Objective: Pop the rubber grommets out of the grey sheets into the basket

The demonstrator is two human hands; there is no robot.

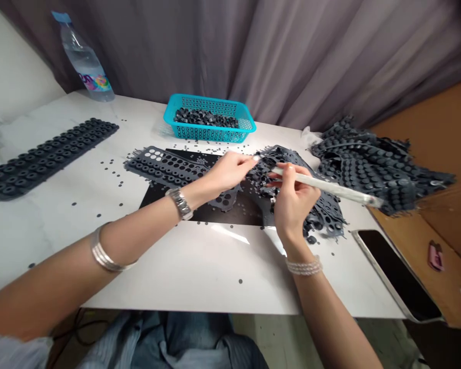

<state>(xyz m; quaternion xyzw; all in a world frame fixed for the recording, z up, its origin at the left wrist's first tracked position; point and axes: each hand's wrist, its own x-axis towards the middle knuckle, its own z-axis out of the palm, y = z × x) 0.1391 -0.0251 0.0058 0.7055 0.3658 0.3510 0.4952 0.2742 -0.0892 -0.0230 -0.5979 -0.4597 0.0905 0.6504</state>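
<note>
My right hand (295, 197) is wrapped round a long whitish stick-like tool (330, 188), its near end pointing right. My left hand (232, 171) has its fingers pressed together at a small dark piece by the left edge of a heap of black rubber parts and perforated sheets (278, 159). What exactly the left fingertips pinch is too small to tell. Left of that hand, a perforated black rubber strip (169, 166) with rows of rings lies partly over a dark mat (238, 215).
Behind stands a turquoise basket (211, 134) of small black parts. A ringed rubber sheet (49, 156) and a water bottle (86, 66) are at left. Crumpled rubber sheets (369, 164) and a phone (397, 274) lie right. Small black discs dot the white table (215, 287).
</note>
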